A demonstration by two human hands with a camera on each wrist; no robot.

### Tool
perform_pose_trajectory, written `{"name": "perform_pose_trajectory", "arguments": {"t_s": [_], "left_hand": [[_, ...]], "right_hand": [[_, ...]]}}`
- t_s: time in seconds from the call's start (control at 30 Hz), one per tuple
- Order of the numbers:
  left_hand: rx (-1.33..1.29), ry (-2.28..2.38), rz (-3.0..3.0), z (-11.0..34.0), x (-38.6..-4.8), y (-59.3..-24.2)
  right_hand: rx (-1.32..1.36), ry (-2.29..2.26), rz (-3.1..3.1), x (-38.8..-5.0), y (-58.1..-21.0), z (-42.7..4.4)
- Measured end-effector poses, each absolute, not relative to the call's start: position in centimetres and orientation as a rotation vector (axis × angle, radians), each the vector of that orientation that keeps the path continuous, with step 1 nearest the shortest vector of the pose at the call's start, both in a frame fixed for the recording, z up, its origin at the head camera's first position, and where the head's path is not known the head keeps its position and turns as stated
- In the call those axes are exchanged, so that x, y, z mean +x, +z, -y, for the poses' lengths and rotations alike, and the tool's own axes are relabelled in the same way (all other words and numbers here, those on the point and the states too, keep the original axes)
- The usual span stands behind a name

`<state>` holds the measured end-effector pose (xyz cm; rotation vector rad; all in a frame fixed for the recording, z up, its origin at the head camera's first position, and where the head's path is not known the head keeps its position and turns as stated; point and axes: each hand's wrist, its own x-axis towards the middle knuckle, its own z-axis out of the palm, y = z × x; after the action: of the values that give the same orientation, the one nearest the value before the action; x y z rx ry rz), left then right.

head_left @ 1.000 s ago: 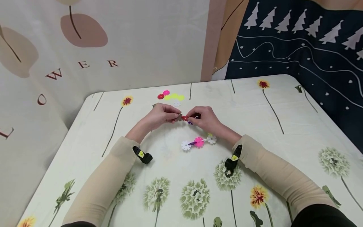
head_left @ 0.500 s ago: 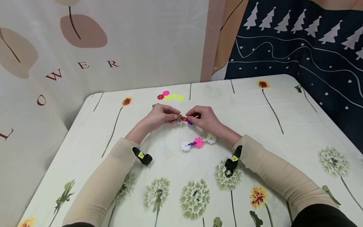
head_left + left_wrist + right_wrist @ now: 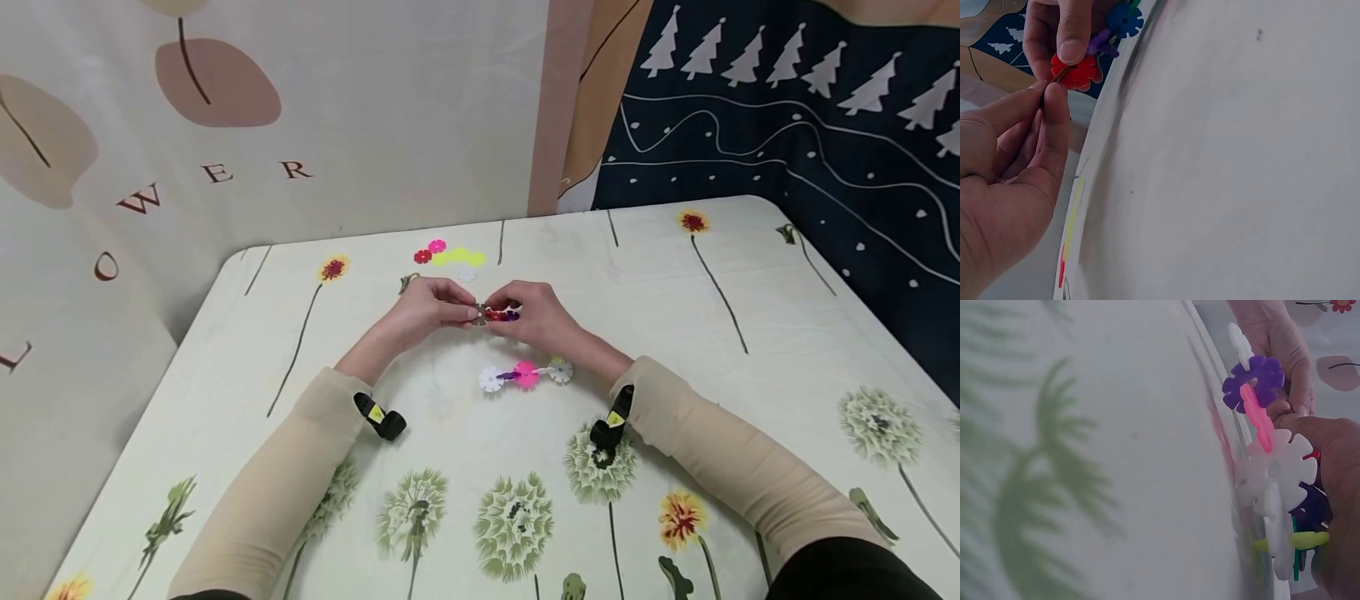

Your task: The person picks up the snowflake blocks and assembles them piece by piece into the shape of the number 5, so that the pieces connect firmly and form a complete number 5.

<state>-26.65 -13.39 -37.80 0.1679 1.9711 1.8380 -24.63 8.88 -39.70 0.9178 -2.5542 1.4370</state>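
Head view bright; wrist views dim, greyish.

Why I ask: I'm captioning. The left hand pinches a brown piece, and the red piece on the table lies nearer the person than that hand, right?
Not nearer: the head view shows that red piece beyond the left hand, which does pinch a brown piece.

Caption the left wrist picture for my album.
Left hand pinches a brown piece against a red flower-shaped disc held by the right hand.
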Motion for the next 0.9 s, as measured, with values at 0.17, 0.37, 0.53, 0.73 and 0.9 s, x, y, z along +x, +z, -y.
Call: {"name": "perform_pose_trajectory", "arguments": {"t_s": [0.17, 0.37, 0.53, 0.73, 0.9], "left_hand": [[0.175, 1.86, -1.957, 13.22, -26.58, -37.92], [0.176, 1.847, -1.964, 13.07, -26.51, -38.19], [0.179, 1.828, -1.967, 12.99, -26.46, -38.35], [0.166, 1.806, -1.97, 12.98, -26.36, -38.4], [0.166, 1.79, -1.975, 13.11, -26.34, -38.33]], "right_hand": [[0.861, 1.384, 2.596, -24.48, -39.47, -8.57], [0.776, 1.225, 2.695, -24.25, -39.18, -8.25], [0.744, 1.147, 2.726, -24.04, -39.07, -7.95], [0.755, 1.153, 2.71, -23.84, -39.14, -7.81], [0.809, 1.138, 2.685, -23.72, -39.02, -7.8]]}}
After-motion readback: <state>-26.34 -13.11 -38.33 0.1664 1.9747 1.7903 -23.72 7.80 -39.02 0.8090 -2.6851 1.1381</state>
